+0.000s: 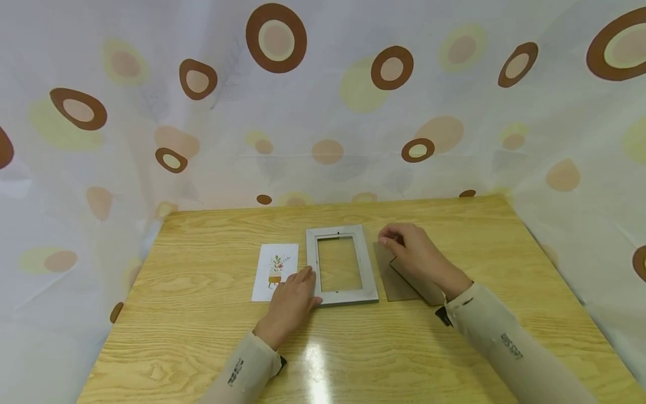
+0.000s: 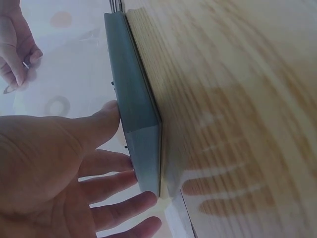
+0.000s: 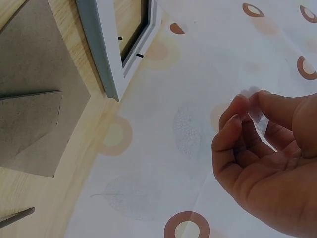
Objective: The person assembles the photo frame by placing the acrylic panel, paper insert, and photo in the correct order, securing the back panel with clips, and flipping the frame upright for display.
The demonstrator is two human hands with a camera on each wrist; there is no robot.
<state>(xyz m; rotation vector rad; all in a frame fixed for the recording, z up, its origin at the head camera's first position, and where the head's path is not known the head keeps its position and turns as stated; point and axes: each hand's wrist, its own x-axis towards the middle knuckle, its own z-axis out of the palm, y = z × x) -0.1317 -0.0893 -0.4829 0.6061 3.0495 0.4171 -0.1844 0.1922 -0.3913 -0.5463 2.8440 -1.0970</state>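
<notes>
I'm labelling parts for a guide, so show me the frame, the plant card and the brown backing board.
Frame [image 1: 365, 264], head view: its right side bar.
Plant card [image 1: 276, 270], head view: its printed drawing.
Brown backing board [image 3: 47, 62], right wrist view: its bare surface.

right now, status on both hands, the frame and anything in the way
Left hand touching frame, near left corner. Right hand curled near backing board, grip unclear. Frame lying on table. Left hand partly covers card.
</notes>
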